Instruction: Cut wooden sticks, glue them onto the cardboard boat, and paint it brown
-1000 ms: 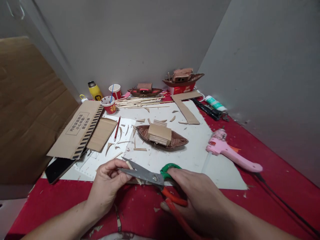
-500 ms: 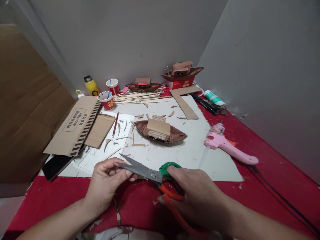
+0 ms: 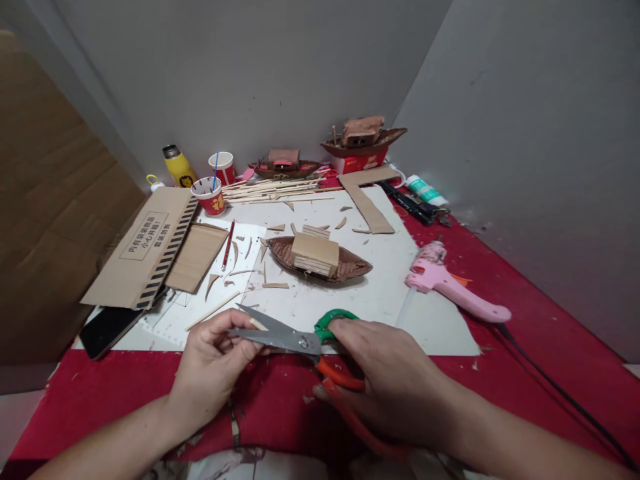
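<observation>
My right hand (image 3: 380, 373) is wrapped round the green and orange handles of a pair of scissors (image 3: 285, 339). Their blades point left and stand slightly apart. My left hand (image 3: 215, 360) is closed in a pinch at the blades, holding a small pale wooden stick (image 3: 259, 325). The stick's tip shows between the blades; the rest is hidden by fingers and metal. Just beyond the hands, a brown model boat (image 3: 350, 265) with a bare cardboard cabin (image 3: 316, 251) rests upright on white paper.
A pink glue gun (image 3: 450, 287) with a black cord lies at right. Cardboard scraps, a pencil (image 3: 228, 245) and a cardboard sheet (image 3: 135, 250) over a phone (image 3: 107, 330) lie at left. Paper cups (image 3: 210, 200), wooden sticks (image 3: 275, 191) and two finished-looking boats (image 3: 363, 141) stand behind.
The view has shifted slightly. The pale stick's tip now shows more clearly between the scissor blades, and both hands keep their holds.
</observation>
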`<state>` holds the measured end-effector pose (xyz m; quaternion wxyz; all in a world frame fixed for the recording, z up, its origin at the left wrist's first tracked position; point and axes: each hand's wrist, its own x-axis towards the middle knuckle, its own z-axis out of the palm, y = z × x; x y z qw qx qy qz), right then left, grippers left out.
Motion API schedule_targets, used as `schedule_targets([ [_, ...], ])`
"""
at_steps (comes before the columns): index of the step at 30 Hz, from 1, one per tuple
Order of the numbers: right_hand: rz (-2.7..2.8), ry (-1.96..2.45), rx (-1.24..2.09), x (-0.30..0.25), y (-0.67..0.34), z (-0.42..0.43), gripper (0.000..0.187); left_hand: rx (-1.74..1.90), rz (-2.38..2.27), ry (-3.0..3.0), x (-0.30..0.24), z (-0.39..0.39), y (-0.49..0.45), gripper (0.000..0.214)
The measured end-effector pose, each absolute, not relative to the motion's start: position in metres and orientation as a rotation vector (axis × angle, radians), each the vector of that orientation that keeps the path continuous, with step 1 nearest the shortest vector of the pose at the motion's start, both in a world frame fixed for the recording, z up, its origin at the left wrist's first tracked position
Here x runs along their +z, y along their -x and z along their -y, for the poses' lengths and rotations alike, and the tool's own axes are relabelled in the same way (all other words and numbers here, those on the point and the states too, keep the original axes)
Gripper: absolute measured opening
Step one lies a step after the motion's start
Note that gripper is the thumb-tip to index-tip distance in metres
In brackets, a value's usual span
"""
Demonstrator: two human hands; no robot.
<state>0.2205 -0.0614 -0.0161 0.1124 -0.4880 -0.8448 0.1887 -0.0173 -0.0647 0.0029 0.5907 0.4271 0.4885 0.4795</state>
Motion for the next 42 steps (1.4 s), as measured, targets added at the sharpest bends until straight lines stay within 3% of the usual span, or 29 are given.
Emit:
schedule_targets([
  [7,2.473,1.444,0.635,-0.016,-0.222,0.065,0.035,1.146,-1.078,-0.946,0.004,0.068,0.013,0.021],
  [34,2.478,1.332,0.428,-0.028,-0.223,0.069,0.033,1.195,-1.198,-0.995,0.001,0.068,0.006,0.026],
  [42,2.449,1.318,0.406,-0.032,-0.225,0.070,0.033,1.202,-1.110,-0.964,-0.009,0.069,0.007,0.017],
])
